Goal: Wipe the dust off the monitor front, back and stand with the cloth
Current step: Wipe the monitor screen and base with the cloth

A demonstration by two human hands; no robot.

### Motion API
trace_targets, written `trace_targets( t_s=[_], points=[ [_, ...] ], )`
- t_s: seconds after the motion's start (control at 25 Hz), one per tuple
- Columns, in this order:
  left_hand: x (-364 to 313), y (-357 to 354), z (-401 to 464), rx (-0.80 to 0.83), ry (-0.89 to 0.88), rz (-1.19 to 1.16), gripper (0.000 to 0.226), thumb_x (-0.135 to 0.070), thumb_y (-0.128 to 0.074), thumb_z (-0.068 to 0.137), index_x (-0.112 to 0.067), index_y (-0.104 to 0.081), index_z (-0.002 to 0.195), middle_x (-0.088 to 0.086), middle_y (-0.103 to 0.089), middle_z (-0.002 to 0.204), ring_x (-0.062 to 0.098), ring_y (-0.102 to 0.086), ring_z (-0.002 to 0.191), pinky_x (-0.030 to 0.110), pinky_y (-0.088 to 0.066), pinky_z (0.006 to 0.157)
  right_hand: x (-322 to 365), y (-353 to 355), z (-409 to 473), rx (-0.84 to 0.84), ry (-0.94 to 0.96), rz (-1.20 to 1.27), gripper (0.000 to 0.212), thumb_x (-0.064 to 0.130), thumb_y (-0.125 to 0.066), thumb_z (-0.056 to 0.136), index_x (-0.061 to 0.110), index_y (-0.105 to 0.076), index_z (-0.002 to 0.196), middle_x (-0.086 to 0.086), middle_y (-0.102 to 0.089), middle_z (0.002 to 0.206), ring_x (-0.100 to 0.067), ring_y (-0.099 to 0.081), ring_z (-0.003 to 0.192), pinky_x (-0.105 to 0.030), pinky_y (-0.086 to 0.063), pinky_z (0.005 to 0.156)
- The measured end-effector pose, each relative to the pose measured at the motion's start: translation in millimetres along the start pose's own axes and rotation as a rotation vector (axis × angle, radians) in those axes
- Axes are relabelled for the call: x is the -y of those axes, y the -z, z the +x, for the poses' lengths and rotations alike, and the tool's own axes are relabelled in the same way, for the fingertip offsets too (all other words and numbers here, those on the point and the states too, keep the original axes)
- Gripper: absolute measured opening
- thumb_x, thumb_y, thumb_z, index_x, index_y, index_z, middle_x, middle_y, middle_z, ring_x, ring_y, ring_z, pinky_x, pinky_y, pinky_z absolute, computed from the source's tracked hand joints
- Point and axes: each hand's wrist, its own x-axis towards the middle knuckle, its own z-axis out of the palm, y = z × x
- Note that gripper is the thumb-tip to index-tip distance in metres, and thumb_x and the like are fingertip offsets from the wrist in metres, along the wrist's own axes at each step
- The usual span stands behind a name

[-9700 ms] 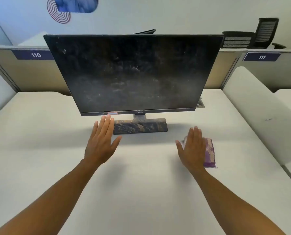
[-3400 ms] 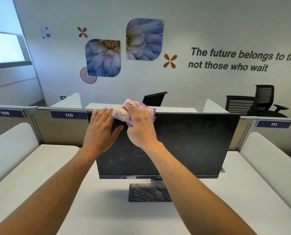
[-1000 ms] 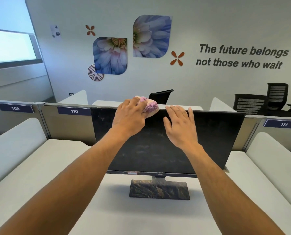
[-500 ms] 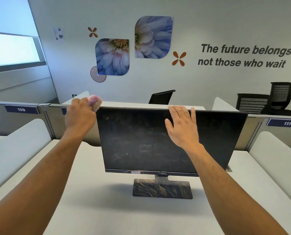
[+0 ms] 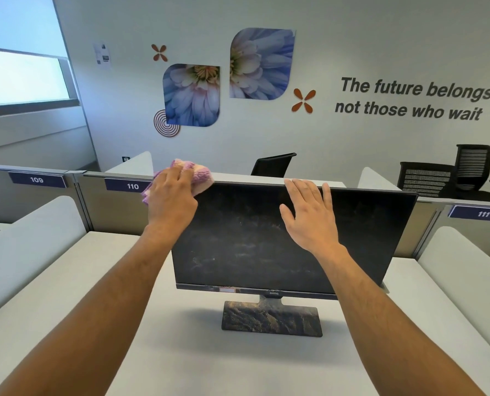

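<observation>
**Cloth at the monitor's upper left corner, both hands on the screen**

The fluffy pink, purple and cream cloth [image 5: 198,175] sits bunched under the left hand [image 5: 171,200], right at the top left corner of the flat black monitor [image 5: 266,241]. The fingers of that hand curl over the cloth and hold it against the corner; part of it pokes out above the knuckles and a small fold hangs out below the hand on the left side. The right hand [image 5: 309,217] lies flat on the upper middle of the screen, fingers straight and slightly spread, fingertips reaching the top edge, holding nothing.

The screen is dark and switched off, with pale dusty smears across its lower half and fainter haze higher up. A thin grey strip runs along the bottom edge with a small logo in the middle. The monitor stands upright on a flat rectangular stand [image 5: 271,318], mottled dark with brownish grime, resting on the plain white desk [image 5: 180,352].

Counted: one monitor, one stand, one cloth, two hands. Behind the desk are grey partition panels with three numbered labels, 109 [image 5: 36,180], 110 [image 5: 132,186] and 111 [image 5: 483,214]. Three black office chairs show beyond the partition, and two blue flower prints [image 5: 192,94] hang on the back wall.
</observation>
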Motion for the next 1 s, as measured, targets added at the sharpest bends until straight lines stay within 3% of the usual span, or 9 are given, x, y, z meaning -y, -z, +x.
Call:
trace_targets(
  t_s=[0.12,0.2,0.48,0.6,0.68,0.76,0.84,0.92,1.0],
  points=[
    [15.0,5.9,4.5,0.042,0.172,-0.026,0.050,-0.009,-0.054,0.091,-0.012,-0.045,0.140,0.015,-0.047,0.140,0.038,-0.046,0.122,0.051,-0.039,0.102,5.9,-1.1,1.4,-0.004,-0.022,0.006,0.055,0.047,-0.040,0.098,0.025,-0.032,0.148,0.001,-0.035,0.154,-0.021,-0.023,0.145,-0.046,0.007,0.119],
    [15.0,6.5,5.1,0.059,0.179,-0.071,0.048,-0.009,-0.053,0.093,-0.010,-0.045,0.140,0.016,-0.046,0.141,0.038,-0.045,0.123,0.051,-0.037,0.105,6.9,-1.0,2.0,0.001,-0.035,0.016,0.056,0.048,-0.040,0.098,0.025,-0.032,0.149,0.001,-0.034,0.154,-0.021,-0.023,0.146,-0.047,0.008,0.119],
    [-40.6,3.1,-5.2,0.094,-0.104,-0.160,0.045,-0.010,-0.055,0.093,-0.014,-0.050,0.138,0.012,-0.053,0.138,0.031,-0.048,0.124,0.045,-0.036,0.106,8.1,2.9,1.3,0.023,-0.039,0.008,0.060,0.045,-0.045,0.097,0.025,-0.027,0.151,0.001,-0.029,0.157,-0.021,-0.018,0.148,-0.046,0.011,0.118],
    [-63.0,7.1,-14.8,0.189,-0.254,-0.451,0.041,-0.009,-0.055,0.094,-0.016,-0.056,0.134,0.003,-0.057,0.137,0.024,-0.052,0.122,0.038,-0.041,0.104,3.4,6.7,-1.0,0.042,-0.007,0.016,0.063,0.030,-0.053,0.094,0.023,-0.027,0.151,0.000,-0.029,0.157,-0.020,-0.018,0.147,-0.048,0.004,0.121],
    [-66.7,7.9,-29.9,0.156,-0.329,-0.556,0.041,-0.005,-0.055,0.093,-0.017,-0.058,0.132,0.000,-0.057,0.136,0.022,-0.054,0.121,0.035,-0.045,0.100,0.9,8.5,-1.8,0.045,0.008,0.014,0.067,0.022,-0.056,0.091,0.023,-0.026,0.151,0.000,-0.029,0.158,-0.020,-0.018,0.148,-0.048,0.003,0.121],
    [-56.3,10.3,-35.8,-0.058,-0.267,-0.478,0.046,-0.003,-0.056,0.091,-0.016,-0.056,0.135,0.003,-0.056,0.136,0.024,-0.054,0.119,0.034,-0.047,0.092,1.9,8.2,-1.8,0.051,0.003,0.015,0.069,0.022,-0.057,0.090,0.023,-0.025,0.151,0.000,-0.027,0.158,-0.021,-0.016,0.148,-0.047,0.005,0.121],
    [-34.0,14.5,-24.8,-0.244,-0.061,-0.377,0.046,-0.008,-0.056,0.093,-0.017,-0.053,0.138,0.007,-0.055,0.137,0.029,-0.053,0.118,0.038,-0.047,0.090,3.8,6.9,-1.5,0.057,-0.002,0.013,0.070,0.025,-0.057,0.090,0.024,-0.024,0.152,0.000,-0.025,0.159,-0.022,-0.015,0.149,-0.047,0.007,0.120],
    [-8.1,17.0,-9.8,-0.256,0.110,-0.286,0.046,-0.013,-0.056,0.094,-0.017,-0.049,0.139,0.011,-0.052,0.139,0.033,-0.051,0.121,0.046,-0.046,0.094,4.4,6.3,-1.0,0.065,-0.006,0.010,0.071,0.026,-0.057,0.090,0.024,-0.023,0.152,0.000,-0.024,0.159,-0.022,-0.014,0.149,-0.046,0.009,0.119],
    [6.7,11.4,-1.6,-0.145,0.177,-0.231,0.042,-0.015,-0.053,0.096,-0.017,-0.047,0.138,0.012,-0.051,0.138,0.036,-0.049,0.121,0.050,-0.044,0.098,4.3,6.0,-0.2,0.060,-0.008,0.008,0.071,0.027,-0.057,0.090,0.024,-0.023,0.152,0.000,-0.024,0.159,-0.022,-0.014,0.149,-0.046,0.011,0.118]
  ],
)
